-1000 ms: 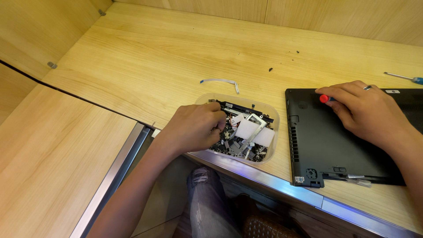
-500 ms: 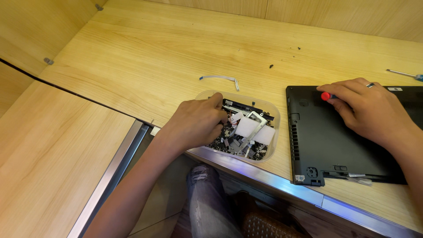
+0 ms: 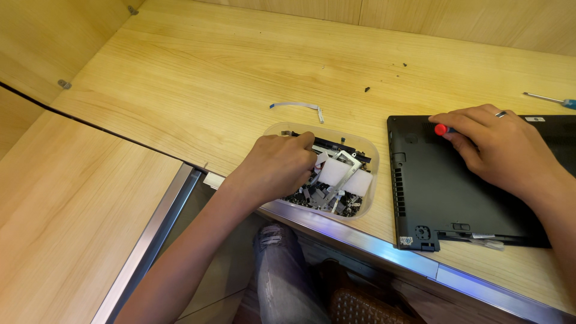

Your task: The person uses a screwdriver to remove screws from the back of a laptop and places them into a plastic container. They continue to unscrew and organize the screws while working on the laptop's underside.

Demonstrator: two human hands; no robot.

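A short white ribbon cable [image 3: 295, 107] lies on the pale wooden desk [image 3: 198, 72] just behind a clear oval plastic tray [image 3: 367, 195], and a thin blue-handled screwdriver [image 3: 549, 99] rests near the far right edge. The tray, at the desk's front edge, is crowded with small dark parts and white pieces. The left hand [image 3: 279, 167] dips into it, fingers curled; what they pinch is probably hidden. The right hand [image 3: 501, 150] rests on the black upturned laptop [image 3: 432, 192], fingers closed around a red-tipped screwdriver [image 3: 441, 129].

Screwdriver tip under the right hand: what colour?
Red, seen in the head view.
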